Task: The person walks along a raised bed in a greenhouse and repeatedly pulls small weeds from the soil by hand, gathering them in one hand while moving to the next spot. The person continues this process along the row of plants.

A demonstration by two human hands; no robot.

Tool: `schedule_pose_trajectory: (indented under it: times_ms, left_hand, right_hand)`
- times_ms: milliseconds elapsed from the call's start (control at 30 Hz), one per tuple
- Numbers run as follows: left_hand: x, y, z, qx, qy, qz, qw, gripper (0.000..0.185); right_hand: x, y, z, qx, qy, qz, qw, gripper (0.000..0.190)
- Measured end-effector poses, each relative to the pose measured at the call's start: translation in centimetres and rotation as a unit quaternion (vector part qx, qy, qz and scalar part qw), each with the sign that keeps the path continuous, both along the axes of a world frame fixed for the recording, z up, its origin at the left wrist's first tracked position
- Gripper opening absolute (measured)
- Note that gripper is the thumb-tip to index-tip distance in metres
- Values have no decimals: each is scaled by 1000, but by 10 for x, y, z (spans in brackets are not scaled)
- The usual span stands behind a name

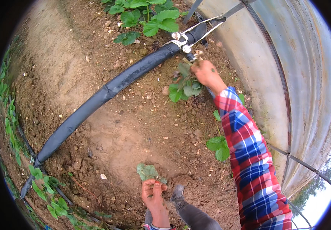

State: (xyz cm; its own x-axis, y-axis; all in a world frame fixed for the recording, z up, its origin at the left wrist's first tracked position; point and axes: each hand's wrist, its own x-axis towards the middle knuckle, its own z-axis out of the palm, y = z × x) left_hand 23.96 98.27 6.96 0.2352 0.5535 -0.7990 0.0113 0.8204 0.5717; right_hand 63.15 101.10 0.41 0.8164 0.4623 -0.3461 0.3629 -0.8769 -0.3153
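My right hand [207, 74], in a plaid sleeve, reaches out at the upper right and is closed around strawberry leaves and dry stems [187, 82], close to the fitting on a thick black pipe [105, 93]. White cord [182, 40] is tied round the pipe's far end. Near my body at the bottom, my left hand [155, 192] pinches a greyish-green strawberry leaf [147, 171] by its base. Whether the leaves at my right hand are still rooted is hidden.
Strawberry plants grow at the top [159, 21], at the lower left [57, 207] and beside my right sleeve [219, 146]. Plastic greenhouse sheeting [257, 72] on metal bars curves along the right. The pipe crosses the bare soil diagonally. My boot [178, 193] stands by my left hand.
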Motion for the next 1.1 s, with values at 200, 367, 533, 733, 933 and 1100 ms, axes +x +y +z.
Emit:
schedule_pose_trajectory:
  times_ms: [200, 367, 533, 733, 933, 1100]
  left_hand:
    - [0, 7, 0, 2, 7, 17, 1000, 8]
    - [-4, 13, -2, -7, -5, 54, 998, 6]
    - [-5, 17, -3, -9, 1, 62, 998, 6]
    - [-6, 21, -2, -10, 6, 51, 999, 6]
    - [-12, 24, 3, -6, 16, 35, 999, 6]
    - [-12, 21, 6, -1, 35, 37, 999, 18]
  right_hand:
    - [-23, 43, -40, -239, 96, 67, 964, 39]
    - [-42, 42, -57, -160, -16, 49, 986, 32]
    - [-2, 22, -84, -106, 0, -96, 990, 32]
    - [38, -19, -117, 64, 155, -443, 881, 36]
    - [12, -13, -100, 25, -44, -258, 965, 27]
    - [-32, 16, -71, -26, -91, 284, 954, 16]
